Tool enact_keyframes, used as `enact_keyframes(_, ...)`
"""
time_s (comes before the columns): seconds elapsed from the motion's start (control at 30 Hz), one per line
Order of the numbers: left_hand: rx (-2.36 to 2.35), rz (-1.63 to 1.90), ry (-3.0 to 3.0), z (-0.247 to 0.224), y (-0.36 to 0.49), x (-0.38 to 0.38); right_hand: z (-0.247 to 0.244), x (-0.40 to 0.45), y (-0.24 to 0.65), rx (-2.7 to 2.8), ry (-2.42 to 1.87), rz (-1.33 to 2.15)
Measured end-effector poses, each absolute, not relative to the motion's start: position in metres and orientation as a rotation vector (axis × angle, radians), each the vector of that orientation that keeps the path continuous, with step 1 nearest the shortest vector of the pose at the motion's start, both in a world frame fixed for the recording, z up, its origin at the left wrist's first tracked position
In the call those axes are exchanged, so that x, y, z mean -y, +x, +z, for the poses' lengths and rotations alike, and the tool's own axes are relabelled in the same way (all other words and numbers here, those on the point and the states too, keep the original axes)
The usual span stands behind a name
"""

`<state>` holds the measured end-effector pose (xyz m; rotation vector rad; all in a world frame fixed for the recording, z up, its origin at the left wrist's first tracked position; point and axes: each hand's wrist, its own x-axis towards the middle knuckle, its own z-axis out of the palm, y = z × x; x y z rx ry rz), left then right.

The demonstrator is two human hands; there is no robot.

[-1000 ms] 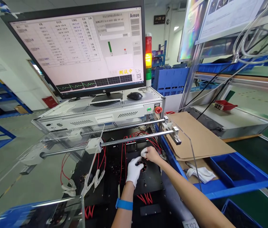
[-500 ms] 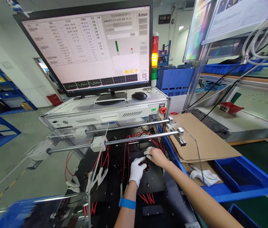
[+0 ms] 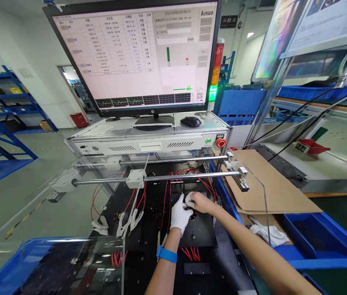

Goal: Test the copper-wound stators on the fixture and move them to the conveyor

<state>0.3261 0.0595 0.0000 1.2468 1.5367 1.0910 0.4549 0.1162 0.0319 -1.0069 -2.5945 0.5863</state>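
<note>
My left hand, in a white glove with a blue band at the wrist, is over a black plate. Its fingers are bent together at the edge of a round, coil-like part set in that plate. My right hand has white covers on its fingertips. Its fingers are curled closed and meet the left fingers just above the round part. Whatever is pinched between the hands is too small and covered to make out. Red wires run up beside the left hand.
White-handled clips with red wires are on the left. A clear cover and metal rails surround the work area. Behind stand a monitor and a signal light lit green. Cardboard and a blue tray are on the right.
My hands have drawn together above the round part, the left index finger now reaching farther up. The signal light went from amber to green, and the yellow screen text became green. The view shifted.
</note>
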Motion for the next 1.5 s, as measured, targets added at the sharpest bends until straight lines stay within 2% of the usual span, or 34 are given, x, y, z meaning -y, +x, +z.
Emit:
enact_keyframes(0.07, -1.553, 1.078, 1.202, 0.005, 0.327, -0.058, 0.037, -0.125, 0.455, 2.622, -0.898, 0.834)
enact_keyframes(0.13, -1.562, 1.078, 1.171, 0.008, 0.328, -0.057, 0.044, -0.13, 0.454, 2.669, -0.904, 0.925)
enact_keyframes(0.3, -1.556, 1.097, 1.145, 0.008, 0.329, -0.055, 0.057, -0.124, 0.435, 2.726, -1.135, 0.649)
enact_keyframes(0.47, -1.61, 1.107, 1.209, 0.004, 0.327, -0.054, 0.055, -0.118, 0.434, 2.692, -1.13, 0.635)
enact_keyframes(0.67, -1.559, 1.128, 1.167, -0.009, 0.327, -0.055, 0.02, -0.104, 0.473, 2.073, -0.994, 1.122)
enact_keyframes(0.97, -1.43, 1.23, 1.055, -0.012, 0.324, -0.046, 0.006, -0.071, 0.463, 2.194, -1.076, 0.618)
enact_keyframes(1.07, -1.201, 1.25, 0.922, -0.01, 0.318, -0.039, 0.0, -0.073, 0.455, 2.081, -1.173, 0.613)
enact_keyframes(1.2, -1.079, 1.276, 0.895, -0.008, 0.313, -0.029, -0.013, -0.08, 0.448, 1.873, -1.183, 0.795)
enact_keyframes(1.33, -1.307, 1.347, 1.212, -0.008, 0.312, -0.009, -0.018, -0.099, 0.468, 1.654, -1.183, 1.007)
enact_keyframes(1.5, -1.722, 1.228, 2.038, -0.021, 0.317, 0.009, -0.029, -0.136, 0.511, 1.541, -1.797, 0.55)
